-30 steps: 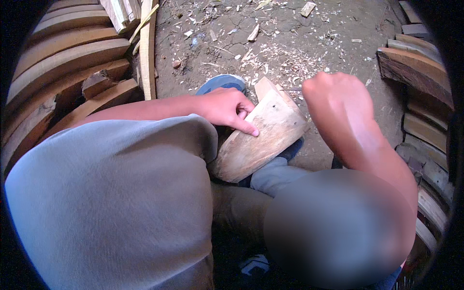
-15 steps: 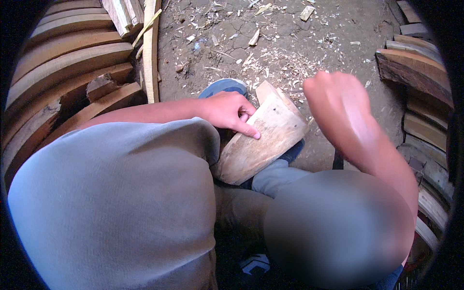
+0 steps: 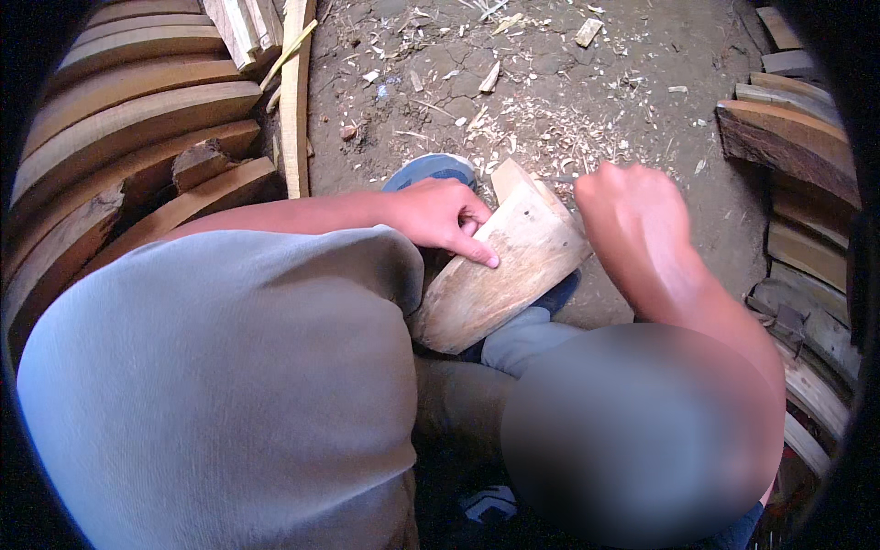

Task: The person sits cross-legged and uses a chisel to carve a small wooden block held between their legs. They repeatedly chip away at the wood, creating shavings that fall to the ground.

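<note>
A pale, roughly shaped block of wood (image 3: 506, 268) lies slantwise before me, over my legs and feet. Its lower end is rounded, and a peaked part stands up at the far end. My left hand (image 3: 445, 218) grips its left edge, thumb pressed on the upper face and fingers tucked behind. Just right of the block's far end, my right hand (image 3: 632, 203) is closed in a fist with its back toward me. Whatever the fist holds, if anything, is hidden behind it.
Curved wooden planks (image 3: 137, 115) are stacked along the left, with a long upright strip (image 3: 295, 110) beside them. More planks (image 3: 788, 137) line the right side. Chips and shavings (image 3: 559, 128) litter the earth floor. My shoe (image 3: 431, 168) shows beyond the left hand.
My right fist has come a little nearer to me and closer to the block. The left hand keeps its grip on the wood. The whole view has shifted slightly.
</note>
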